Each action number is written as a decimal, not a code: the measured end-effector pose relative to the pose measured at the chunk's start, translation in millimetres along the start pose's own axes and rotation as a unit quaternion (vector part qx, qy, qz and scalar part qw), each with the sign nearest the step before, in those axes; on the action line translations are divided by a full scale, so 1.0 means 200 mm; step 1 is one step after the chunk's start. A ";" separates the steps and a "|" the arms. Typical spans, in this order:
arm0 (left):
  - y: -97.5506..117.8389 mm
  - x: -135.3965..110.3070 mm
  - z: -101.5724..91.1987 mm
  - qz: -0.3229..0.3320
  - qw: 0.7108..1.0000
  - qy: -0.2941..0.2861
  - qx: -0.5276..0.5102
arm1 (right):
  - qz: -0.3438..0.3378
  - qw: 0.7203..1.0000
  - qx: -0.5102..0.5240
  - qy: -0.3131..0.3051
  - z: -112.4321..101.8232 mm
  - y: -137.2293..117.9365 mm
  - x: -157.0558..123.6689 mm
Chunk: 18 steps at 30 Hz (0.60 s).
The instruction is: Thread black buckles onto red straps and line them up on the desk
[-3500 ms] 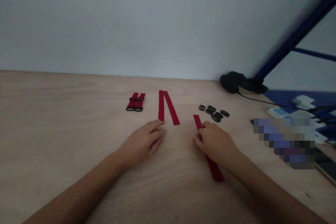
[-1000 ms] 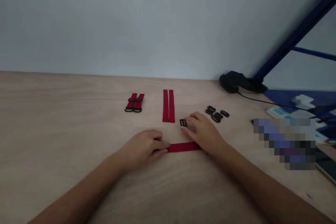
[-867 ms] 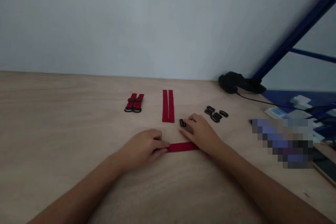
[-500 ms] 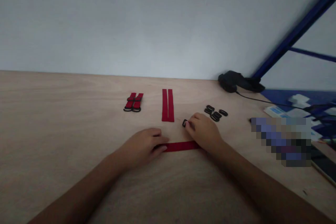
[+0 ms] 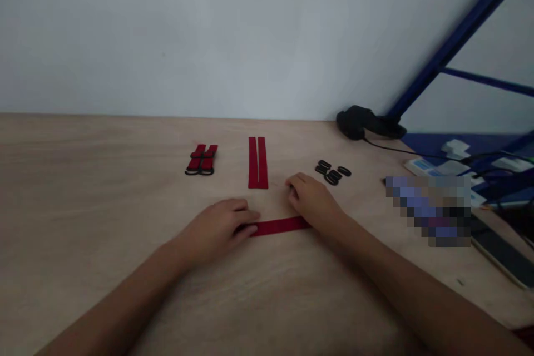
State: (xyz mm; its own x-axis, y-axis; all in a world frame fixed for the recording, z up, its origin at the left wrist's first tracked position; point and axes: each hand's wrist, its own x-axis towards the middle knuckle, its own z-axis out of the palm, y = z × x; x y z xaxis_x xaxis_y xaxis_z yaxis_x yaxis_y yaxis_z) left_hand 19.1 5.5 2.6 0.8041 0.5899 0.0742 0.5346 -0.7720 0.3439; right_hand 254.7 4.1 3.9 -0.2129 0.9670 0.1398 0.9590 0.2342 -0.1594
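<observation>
My left hand (image 5: 223,228) pinches the left end of a red strap (image 5: 279,226) that lies crosswise on the table. Over the strap's right end rests my right hand (image 5: 315,200), its fingers closed on a small black strap buckle that is now almost wholly hidden by them. Beyond the hands, two red strap strips (image 5: 258,164) lie side by side, pointing away from me. To their left sit two finished red strap pieces (image 5: 202,159) fitted with black sliders and hooks. Several loose black rings and buckles (image 5: 332,173) lie beyond my right hand.
A black device with a cable (image 5: 367,122) stands at the table's back right. A phone (image 5: 500,250) lies near the right edge, beside a blurred-out patch. White boxes and cables (image 5: 456,150) are farther right, by a blue frame (image 5: 450,47). A pale wall (image 5: 208,33) closes the back.
The view has shifted slightly, so everything sits a little farther left. The black buckle, plainly visible at my right fingertips before, is now turned in behind the fingers. My left hand keeps its pinch.
</observation>
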 end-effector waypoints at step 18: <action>0.06 0.01 0.01 0.013 0.991 0.101 -0.091 | 0.054 0.759 0.644 -0.080 0.07 -0.14 -0.07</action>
State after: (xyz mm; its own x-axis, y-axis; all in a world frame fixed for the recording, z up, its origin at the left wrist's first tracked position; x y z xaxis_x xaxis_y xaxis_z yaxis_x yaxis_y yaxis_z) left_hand 27.3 -3.0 4.7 0.7393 0.6191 0.2649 0.4432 -0.7435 0.5008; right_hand 227.5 -14.5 -7.2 -0.2647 0.9632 -0.0460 0.0158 -0.0434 -0.9989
